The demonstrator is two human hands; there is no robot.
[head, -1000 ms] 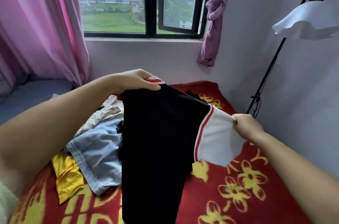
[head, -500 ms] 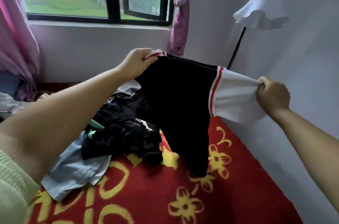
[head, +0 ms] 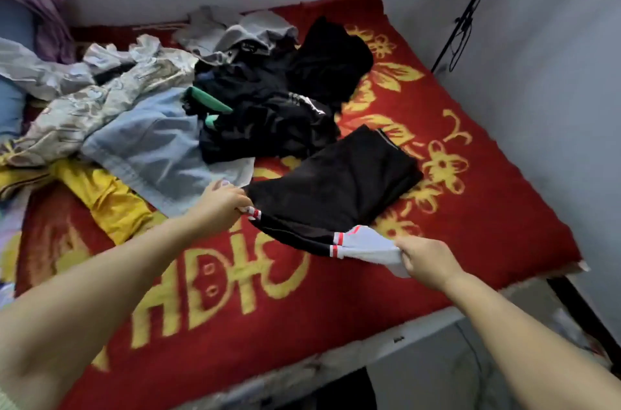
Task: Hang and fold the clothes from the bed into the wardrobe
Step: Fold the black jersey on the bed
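I am pinching one black shirt [head: 331,189] with both hands: my left hand [head: 220,204] is gripping its red-striped collar edge, my right hand [head: 425,260] its white sleeve [head: 368,246]. It is lying on the red blanket [head: 487,208], at 4 o'clock from one heap of clothes [head: 174,114].
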